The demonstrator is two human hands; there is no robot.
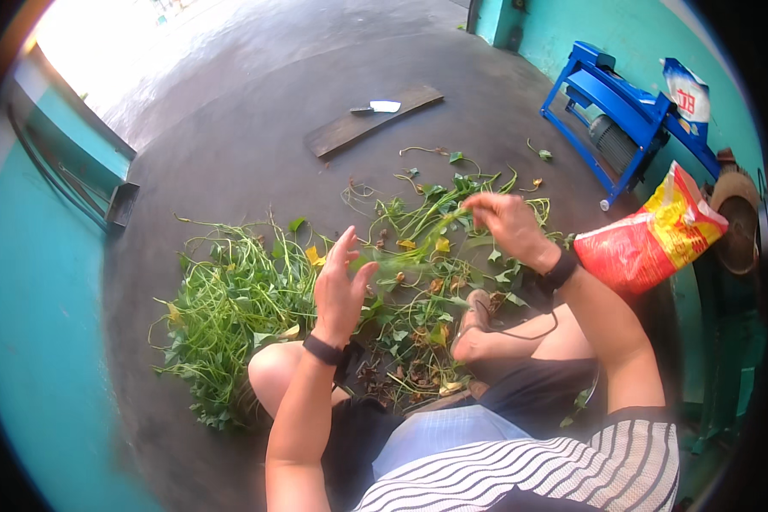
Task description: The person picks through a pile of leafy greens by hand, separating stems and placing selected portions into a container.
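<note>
My right hand (504, 221) is raised over the scattered greens, its fingers closed on a blurred green leafy stem (445, 233) that trails down to the left. My left hand (342, 291) is held up with fingers apart, near that stem's blurred end; nothing shows gripped in it. A large heap of leafy green vines (243, 307) lies on the floor left of my left hand. A smaller bunch of long stems (422, 208) lies beyond and below my right hand. Loose leaves, yellow leaves (443, 244) and brown withered bits (374, 377) lie between my legs.
Farther out, a cleaver (384, 107) rests on a wooden board (374, 121) on the dark floor. To the right stand a blue metal machine frame with a motor (614, 137) and a red and yellow sack (646, 237). A teal wall (45, 307) rises at the left.
</note>
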